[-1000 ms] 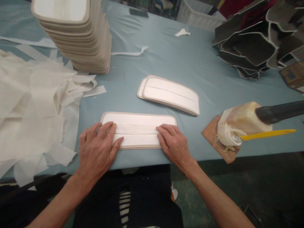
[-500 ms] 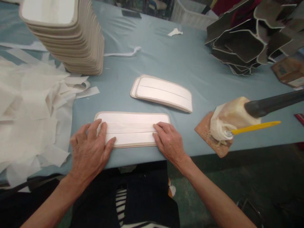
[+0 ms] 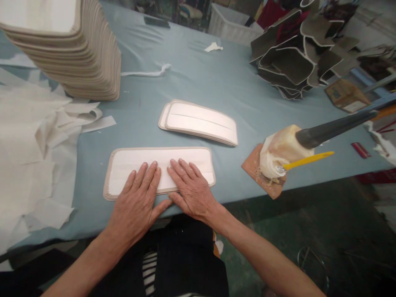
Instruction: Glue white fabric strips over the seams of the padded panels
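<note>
A white rectangular panel (image 3: pixel 133 157) with rounded corners and a beige folded edge lies flat at the table's front edge. My left hand (image 3: pixel 137 198) rests on its middle-left part, fingers stretched out. Flat on the panel just right of centre is my right hand (image 3: pixel 190 187), its fingers also extended. The two thumbs meet or nearly meet at the panel's near edge. Behind it lies a small, slightly fanned pile of similar panels (image 3: pixel 201 119), each with a dark line along it. Part of the near panel is hidden under my hands.
A tall stack of beige-edged panels (image 3: pixel 95 53) stands at the left, behind loose white fabric strips (image 3: pixel 31 144). Right of my hands, a glue container (image 3: pixel 278 148) with a yellow-handled brush (image 3: pixel 309 160) sits on a brown board (image 3: pixel 252 163). Dark curved pieces (image 3: pixel 287 62) are piled beyond.
Both hands have moved inward from the panel's two ends to its middle and now lie flatter. The whole scene has shifted left as the head camera turned.
</note>
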Tool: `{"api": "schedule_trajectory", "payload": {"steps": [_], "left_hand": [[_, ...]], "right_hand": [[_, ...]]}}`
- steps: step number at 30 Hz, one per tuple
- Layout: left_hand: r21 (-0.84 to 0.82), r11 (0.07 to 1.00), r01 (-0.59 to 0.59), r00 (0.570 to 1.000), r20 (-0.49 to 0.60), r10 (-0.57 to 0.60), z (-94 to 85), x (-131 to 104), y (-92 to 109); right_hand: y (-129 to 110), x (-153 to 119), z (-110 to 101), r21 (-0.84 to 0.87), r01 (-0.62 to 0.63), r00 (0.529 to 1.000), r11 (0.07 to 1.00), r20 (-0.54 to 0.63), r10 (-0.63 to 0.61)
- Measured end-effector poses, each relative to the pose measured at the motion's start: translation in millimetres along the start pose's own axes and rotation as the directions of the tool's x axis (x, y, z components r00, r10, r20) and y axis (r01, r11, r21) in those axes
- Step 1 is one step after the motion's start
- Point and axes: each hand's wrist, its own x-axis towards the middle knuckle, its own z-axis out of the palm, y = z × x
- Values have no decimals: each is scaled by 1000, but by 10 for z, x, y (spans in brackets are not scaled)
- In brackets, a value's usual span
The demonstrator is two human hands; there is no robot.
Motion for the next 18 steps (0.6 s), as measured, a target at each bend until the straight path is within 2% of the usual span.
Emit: {"api": "schedule_trajectory", "payload": {"steps": [4, 9, 14, 18], "left_hand": [[-1, 999, 38, 999, 1, -38, 2, -76, -51], [-33, 990, 135, 991, -6, -135, -56, -198, -141], [-57, 971, 231, 973, 30, -230, -110, -276, -166], [-90, 968, 233, 972, 21, -232, -105, -280, -184]], "right_hand": [[21, -39, 18, 8, -12, 999, 1000, 46, 11], [93, -244, -39, -48, -108, 992, 993, 62, 111], [189, -520, -50, -100, -170, 985, 980, 19, 173], [212, -605, -29, -137, -235, 972, 962, -6, 236]]}}
